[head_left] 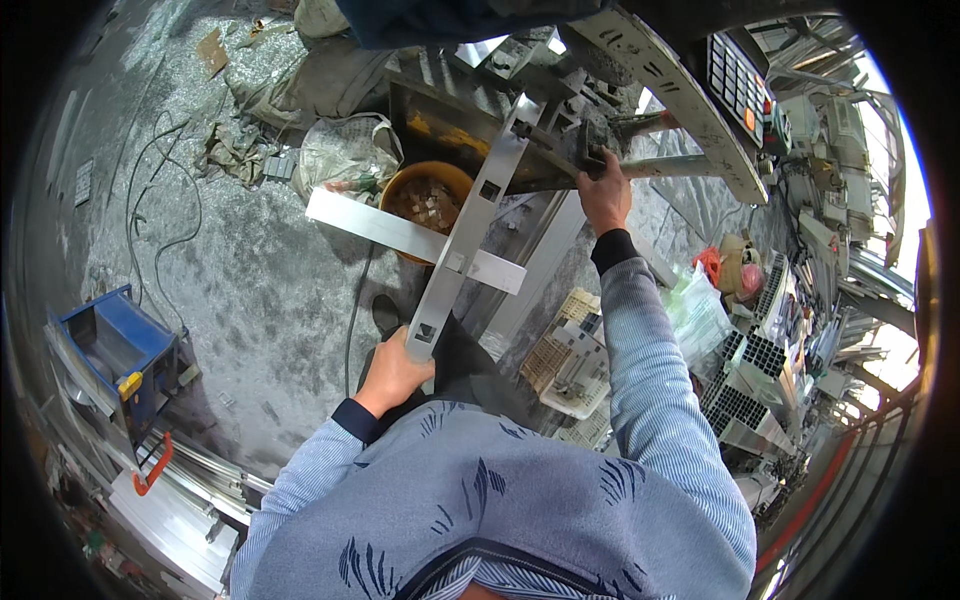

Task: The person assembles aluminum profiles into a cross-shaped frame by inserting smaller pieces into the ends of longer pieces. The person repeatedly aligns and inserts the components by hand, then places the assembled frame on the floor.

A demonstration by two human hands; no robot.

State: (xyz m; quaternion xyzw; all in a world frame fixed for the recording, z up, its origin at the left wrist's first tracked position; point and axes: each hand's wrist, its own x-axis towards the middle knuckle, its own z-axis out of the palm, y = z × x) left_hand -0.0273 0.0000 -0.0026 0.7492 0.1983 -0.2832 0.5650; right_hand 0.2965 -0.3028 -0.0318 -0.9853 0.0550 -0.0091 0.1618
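Your left hand (392, 372) grips near end of long aluminium profile (470, 215); bar runs up and away into punching machine (545, 120). Your right hand (604, 195) closed on machine's lever (660, 168). Orange bucket (425, 200) of offcuts sits below bar.

A grey concrete floor (250, 270), strewn with shavings and loose cables (160, 200), spreads away to the left of the grip. Beyond it, crumpled sacks (345, 150) lie beside an orange bucket (425, 195) of offcuts. Well to the left stands a blue metal box (115, 350). To the right, stacked hollow metal sections (750, 380) and pale plastic crates (565, 365) crowd the ground. Daylight enters at the far right edge.
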